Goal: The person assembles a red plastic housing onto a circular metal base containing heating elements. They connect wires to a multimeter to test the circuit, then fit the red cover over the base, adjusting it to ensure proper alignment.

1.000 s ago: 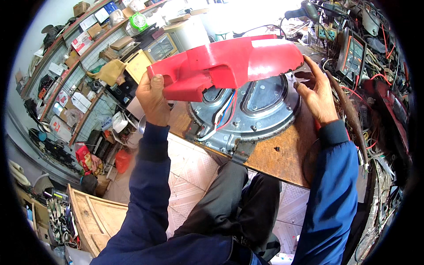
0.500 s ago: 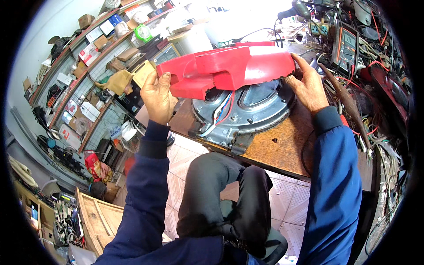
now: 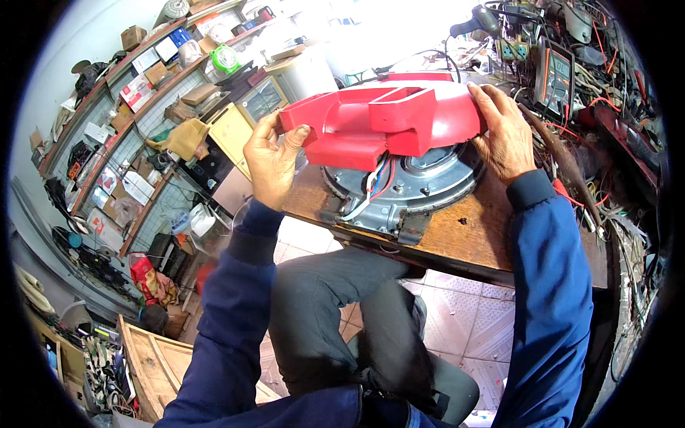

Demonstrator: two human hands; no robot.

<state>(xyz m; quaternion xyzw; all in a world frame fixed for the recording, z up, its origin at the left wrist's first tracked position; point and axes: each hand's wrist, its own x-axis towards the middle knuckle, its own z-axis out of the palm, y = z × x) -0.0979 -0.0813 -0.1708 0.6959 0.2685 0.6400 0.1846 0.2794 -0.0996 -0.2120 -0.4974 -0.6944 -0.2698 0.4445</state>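
While pinching the red shroud (image 3: pixel 399 132) in half-curled fingers of left hand (image 3: pixel 275 160) and right hand (image 3: pixel 508 135) — holding it tilted over metal housing (image 3: pixel 434 186), apparently unseated.

The cover (image 3: pixel 342 151) is above the casing (image 3: pixel 446 189), hiding its rear, between the left hand (image 3: pixel 275 160) at its left end and the right hand (image 3: pixel 505 132) at its right. Wires (image 3: pixel 373 191) lie across the casing's left part. The casing rests on the table (image 3: pixel 474 232). Beyond the right hand is a meter (image 3: pixel 555 80); shelves (image 3: pixel 103 168) stand far left.
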